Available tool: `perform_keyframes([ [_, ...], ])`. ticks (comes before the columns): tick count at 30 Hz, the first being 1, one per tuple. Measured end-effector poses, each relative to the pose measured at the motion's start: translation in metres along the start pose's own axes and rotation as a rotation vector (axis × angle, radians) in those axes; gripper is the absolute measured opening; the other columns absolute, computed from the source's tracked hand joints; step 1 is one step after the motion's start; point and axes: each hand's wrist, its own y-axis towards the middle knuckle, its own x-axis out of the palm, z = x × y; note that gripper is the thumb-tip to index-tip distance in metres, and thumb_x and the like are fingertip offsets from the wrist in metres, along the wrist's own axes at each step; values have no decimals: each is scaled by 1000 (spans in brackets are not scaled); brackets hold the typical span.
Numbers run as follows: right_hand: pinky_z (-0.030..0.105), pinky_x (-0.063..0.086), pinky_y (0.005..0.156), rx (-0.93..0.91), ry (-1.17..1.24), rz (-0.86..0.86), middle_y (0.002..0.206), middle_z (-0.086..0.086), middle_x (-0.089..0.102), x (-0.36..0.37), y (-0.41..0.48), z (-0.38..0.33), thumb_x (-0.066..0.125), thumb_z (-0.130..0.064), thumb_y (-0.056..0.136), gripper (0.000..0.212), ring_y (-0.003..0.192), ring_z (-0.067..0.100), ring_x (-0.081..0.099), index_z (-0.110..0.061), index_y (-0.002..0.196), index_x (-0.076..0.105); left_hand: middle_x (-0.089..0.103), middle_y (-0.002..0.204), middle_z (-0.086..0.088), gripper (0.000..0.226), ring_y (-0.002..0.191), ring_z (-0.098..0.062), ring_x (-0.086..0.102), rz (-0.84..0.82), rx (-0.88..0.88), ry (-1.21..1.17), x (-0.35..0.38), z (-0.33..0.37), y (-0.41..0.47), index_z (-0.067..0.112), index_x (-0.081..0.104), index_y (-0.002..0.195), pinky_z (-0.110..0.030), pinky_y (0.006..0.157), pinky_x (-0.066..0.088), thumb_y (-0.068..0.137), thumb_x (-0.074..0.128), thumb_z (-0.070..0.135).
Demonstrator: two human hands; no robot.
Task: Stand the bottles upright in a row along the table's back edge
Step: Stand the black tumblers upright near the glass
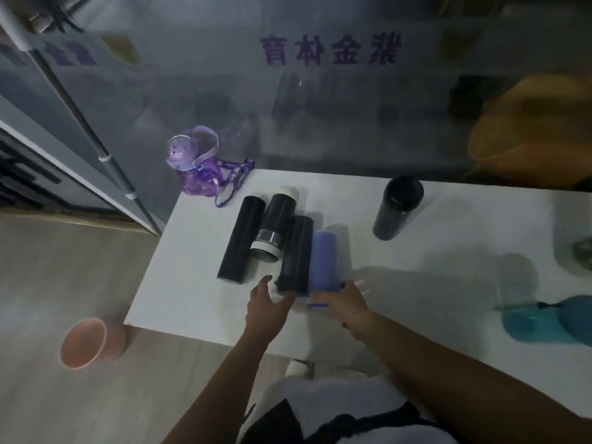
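Note:
Several bottles lie side by side on the white table [416,315]: a tall black bottle [240,240], a black flask with a silver band and white cap [275,224], a shorter black bottle [296,254] and a lilac bottle [324,262]. My left hand [267,310] touches the near end of the shorter black bottle, fingers spread. My right hand [347,299] grips the lilac bottle's near end. A black bottle [395,211] stands upright near the back edge. A purple see-through bottle with a strap [195,169] stands at the back left corner.
A glass wall with purple lettering runs right behind the table. At the right edge lie a teal bottle [554,318] and a greenish one [581,254]. A pink bin [88,342] stands on the floor to the left. A metal pole [112,165] leans at the left.

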Motion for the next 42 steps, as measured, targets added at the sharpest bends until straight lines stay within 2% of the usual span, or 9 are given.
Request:
perform_keyframes([
  [5, 27, 41, 56, 30, 92, 193, 100, 8, 61, 34, 4, 7, 88, -28, 55, 65, 80, 22, 59, -8, 104, 50, 41, 144, -11, 89, 129, -31, 44, -119, 22, -52, -10, -15, 30, 27, 35, 143, -51, 106, 39, 65, 64, 57],
  [9, 32, 52, 60, 34, 88, 306, 102, 12, 64, 37, -8, 15, 85, -22, 55, 63, 78, 21, 63, -6, 107, 52, 44, 140, -12, 99, 126, -32, 47, -194, 36, -94, -9, -23, 46, 27, 34, 143, -52, 105, 41, 56, 63, 65],
  [14, 33, 53, 65, -60, -39, 433, 110, 12, 61, -6, -38, 16, 87, -20, 59, 79, 88, 26, 64, -10, 126, 47, 57, 124, -5, 95, 109, -26, 60, -219, 66, -179, 2, -29, 59, 30, 38, 136, -50, 95, 50, 53, 72, 62],
  [17, 40, 53, 79, -130, -188, 567, 112, 8, 59, -38, -60, 7, 88, -22, 56, 76, 94, 26, 60, -17, 122, 51, 55, 123, -2, 96, 107, -25, 58, -185, 76, -215, 7, -24, 59, 26, 37, 138, -49, 96, 50, 57, 77, 58],
  [20, 36, 50, 75, -183, -350, 647, 109, 6, 57, -72, -78, -7, 86, -24, 57, 73, 92, 24, 58, -21, 121, 50, 55, 123, -4, 103, 108, -26, 57, -177, 50, -292, 11, -18, 57, 24, 34, 141, -49, 96, 49, 54, 78, 57],
  [24, 30, 40, 72, -225, -602, 650, 113, 7, 51, -108, -87, -19, 84, -26, 63, 73, 91, 23, 53, -22, 127, 47, 49, 128, -9, 96, 111, -30, 54, -158, 15, -320, 16, -16, 54, 23, 31, 144, -50, 98, 47, 64, 79, 47],
  [28, 31, 43, 78, -188, -736, 621, 123, 9, 48, -126, -83, -17, 81, -31, 68, 76, 104, 27, 53, -24, 133, 43, 49, 128, -10, 88, 110, -31, 53, -121, 0, -314, 25, -17, 53, 22, 34, 142, -48, 95, 48, 69, 80, 37],
  [35, 34, 46, 90, -273, -794, 578, 129, 7, 48, -135, -78, -5, 77, -38, 70, 85, 110, 26, 51, -27, 141, 33, 58, 112, -7, 71, 93, -24, 57, -78, -11, -313, 31, -9, 42, 15, 45, 131, -34, 78, 46, 72, 81, 28],
  [42, 44, 44, 101, -291, -766, 524, 141, 5, 43, -142, -87, -10, 74, -48, 74, 87, 121, 27, 47, -27, 145, 28, 61, 112, -7, 70, 95, -26, 60, 2, 17, -267, 26, 1, 32, 15, 51, 127, -33, 77, 47, 67, 83, 27],
])
